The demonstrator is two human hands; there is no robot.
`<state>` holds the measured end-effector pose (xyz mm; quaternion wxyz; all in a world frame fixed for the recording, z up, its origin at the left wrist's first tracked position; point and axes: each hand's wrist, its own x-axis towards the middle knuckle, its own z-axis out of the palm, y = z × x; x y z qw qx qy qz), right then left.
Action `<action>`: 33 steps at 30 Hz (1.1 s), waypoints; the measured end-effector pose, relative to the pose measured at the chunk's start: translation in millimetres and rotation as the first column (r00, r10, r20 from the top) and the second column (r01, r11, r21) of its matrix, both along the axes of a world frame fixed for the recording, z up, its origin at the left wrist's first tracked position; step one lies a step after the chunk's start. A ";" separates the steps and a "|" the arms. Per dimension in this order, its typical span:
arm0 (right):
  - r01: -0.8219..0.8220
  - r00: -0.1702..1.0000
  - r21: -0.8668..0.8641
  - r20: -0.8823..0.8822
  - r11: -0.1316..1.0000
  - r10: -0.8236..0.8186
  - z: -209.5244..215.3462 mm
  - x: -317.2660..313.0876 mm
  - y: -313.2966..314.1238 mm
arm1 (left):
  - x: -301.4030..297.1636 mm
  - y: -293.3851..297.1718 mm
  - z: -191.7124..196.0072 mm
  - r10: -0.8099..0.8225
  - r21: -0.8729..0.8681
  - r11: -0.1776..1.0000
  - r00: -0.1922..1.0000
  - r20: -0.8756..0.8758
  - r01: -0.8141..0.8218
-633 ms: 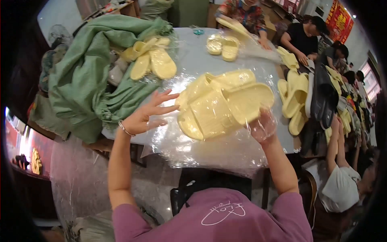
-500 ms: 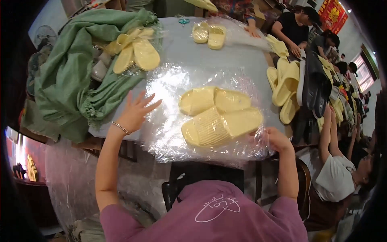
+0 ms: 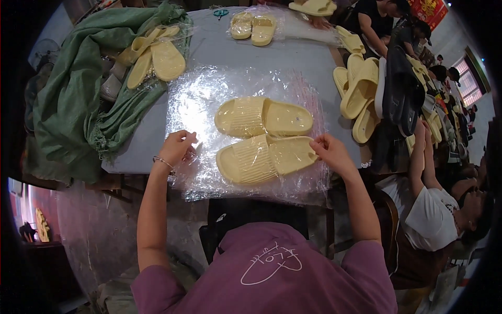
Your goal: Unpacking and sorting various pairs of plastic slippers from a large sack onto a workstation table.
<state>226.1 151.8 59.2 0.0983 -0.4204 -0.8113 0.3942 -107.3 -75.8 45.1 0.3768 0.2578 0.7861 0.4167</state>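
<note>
Two pale yellow slide slippers lie side by side, toes to the left, with shiny film over them: the far slipper (image 3: pixel 290 119) and the near slipper (image 3: pixel 246 163). Beneath and around them spreads a stack of clear plastic bags (image 3: pixel 196 107). My right hand (image 3: pixel 333 155) pinches the heel end of the near slipper, its fingertips right on the rim. At the left edge of the bags, my left hand (image 3: pixel 178 148), with a bracelet at the wrist, has thumb and fingers closed on the plastic.
Green cloth (image 3: pixel 68 104) heaps at the left, a bagged slipper pair (image 3: pixel 168 60) on it. Another bagged pair (image 3: pixel 263 30) sits at the table's (image 3: pixel 209 44) far side. Loose yellow slippers (image 3: pixel 361 86) and dark slippers (image 3: pixel 401 97) crowd the right. A person in white (image 3: pixel 431 225) sits there.
My left hand has gone from spread fingers to a pinch at the bag edge. My right hand has moved up from the bag's lower corner to the near slipper's heel. The slippers have straightened.
</note>
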 end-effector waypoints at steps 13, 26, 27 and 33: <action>-0.173 0.977 -0.079 -0.136 0.982 0.161 -14.2 14.6 39.8 | -0.5 6.1 -31.5 0.086 0.082 0.995 0.908 -0.411 -0.057; -0.144 0.873 -0.394 -0.483 0.908 -0.071 2.7 -33.8 17.4 | -1.7 7.3 -43.5 0.126 0.116 0.990 0.897 -0.423 -0.084; -0.319 0.733 -0.629 -0.638 0.709 -0.235 23.8 -38.4 6.1 | -2.4 4.7 -45.3 0.150 0.145 0.985 0.899 -0.410 -0.098; -0.567 0.768 0.132 -0.269 0.813 0.580 -18.4 -72.0 18.2 | -6.7 8.7 -56.5 0.161 0.179 0.980 0.877 -0.452 -0.087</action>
